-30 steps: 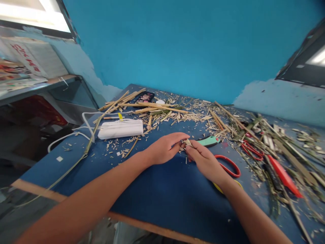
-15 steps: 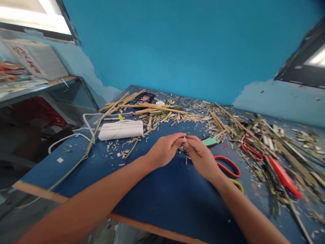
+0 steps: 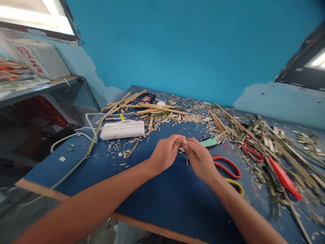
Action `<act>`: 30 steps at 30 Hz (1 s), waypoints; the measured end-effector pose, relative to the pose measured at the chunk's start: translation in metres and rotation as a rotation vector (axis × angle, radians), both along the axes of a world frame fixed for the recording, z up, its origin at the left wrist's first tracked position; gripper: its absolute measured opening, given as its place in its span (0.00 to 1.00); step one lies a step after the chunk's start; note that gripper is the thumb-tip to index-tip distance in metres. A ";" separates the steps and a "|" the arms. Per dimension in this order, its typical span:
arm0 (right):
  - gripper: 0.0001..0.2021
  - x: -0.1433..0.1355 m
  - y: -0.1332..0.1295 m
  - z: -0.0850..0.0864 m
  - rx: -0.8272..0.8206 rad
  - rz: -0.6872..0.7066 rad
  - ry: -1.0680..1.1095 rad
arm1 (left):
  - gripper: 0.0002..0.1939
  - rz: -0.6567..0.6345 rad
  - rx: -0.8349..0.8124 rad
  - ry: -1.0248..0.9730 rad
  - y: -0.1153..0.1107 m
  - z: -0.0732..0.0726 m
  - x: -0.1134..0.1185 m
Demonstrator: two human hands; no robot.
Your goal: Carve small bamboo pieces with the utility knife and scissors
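Observation:
Over the middle of the blue table point(image 3: 162, 200), my left hand point(image 3: 166, 152) and my right hand point(image 3: 200, 157) meet at the fingertips. Between them they pinch a small pale strip point(image 3: 184, 142) that looks like split stalk; most of it is hidden by the fingers. Just behind my right hand lies a green-handled cutter point(image 3: 210, 142), its front part covered by the hand. Beside the right wrist are a red scissor-like loop handle point(image 3: 235, 168) and a yellow loop handle point(image 3: 238, 187), partly hidden by the forearm.
A white power strip point(image 3: 122, 130) with cables sits on the left. Split stalks point(image 3: 152, 106), a phone point(image 3: 146, 98) and shavings cover the back. At right lie red-handled scissors point(image 3: 251, 151), a red-handled tool point(image 3: 284, 178) and green stalk scraps point(image 3: 294, 156).
Both hands stay together and have shifted only slightly; the fingertips have turned a little around the pale strip. The view has moved slightly, exposing more of the yellow handle.

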State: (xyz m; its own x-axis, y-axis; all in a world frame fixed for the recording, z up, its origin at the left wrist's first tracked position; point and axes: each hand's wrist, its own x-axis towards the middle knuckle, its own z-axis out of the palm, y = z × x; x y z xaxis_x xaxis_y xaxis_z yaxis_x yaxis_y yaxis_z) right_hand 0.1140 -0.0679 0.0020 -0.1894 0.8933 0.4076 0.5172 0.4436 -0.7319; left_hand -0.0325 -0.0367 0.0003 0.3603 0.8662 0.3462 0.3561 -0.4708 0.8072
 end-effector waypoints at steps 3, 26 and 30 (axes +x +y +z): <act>0.14 -0.001 -0.001 0.000 0.030 -0.004 -0.008 | 0.19 0.021 -0.001 0.010 -0.002 0.000 0.000; 0.13 -0.011 -0.002 -0.009 0.122 0.074 -0.058 | 0.19 0.156 -0.138 -0.244 0.008 -0.001 0.000; 0.13 -0.014 -0.001 -0.009 0.140 0.045 -0.030 | 0.19 0.077 -0.180 -0.299 0.011 0.000 -0.001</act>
